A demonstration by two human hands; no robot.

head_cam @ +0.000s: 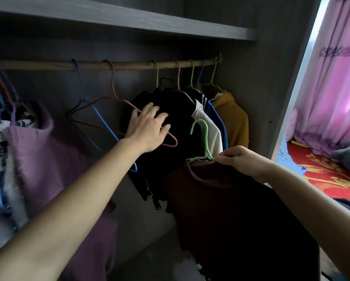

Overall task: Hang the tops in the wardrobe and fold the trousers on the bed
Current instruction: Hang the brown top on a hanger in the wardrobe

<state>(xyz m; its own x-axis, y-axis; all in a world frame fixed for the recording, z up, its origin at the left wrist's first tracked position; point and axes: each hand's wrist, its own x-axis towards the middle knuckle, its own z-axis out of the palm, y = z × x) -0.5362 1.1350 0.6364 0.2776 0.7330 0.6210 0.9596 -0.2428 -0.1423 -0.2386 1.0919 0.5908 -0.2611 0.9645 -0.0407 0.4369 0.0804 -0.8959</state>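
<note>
Several tops (233,118) hang on the rail (129,64); the right hand (241,161) pinches a hanger (202,138) bearing a brown top (230,209), not yet hooked, while the left hand (149,128), fingers spread, presses a black top (176,106). The bed's (322,175) dark heap (348,203), possibly trousers, waits

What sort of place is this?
Probably a bedroom, at an open wardrobe: a wooden rail carries hung tops, the right hand holds a green hanger, and a bed below pink curtains lies to the right.
</note>
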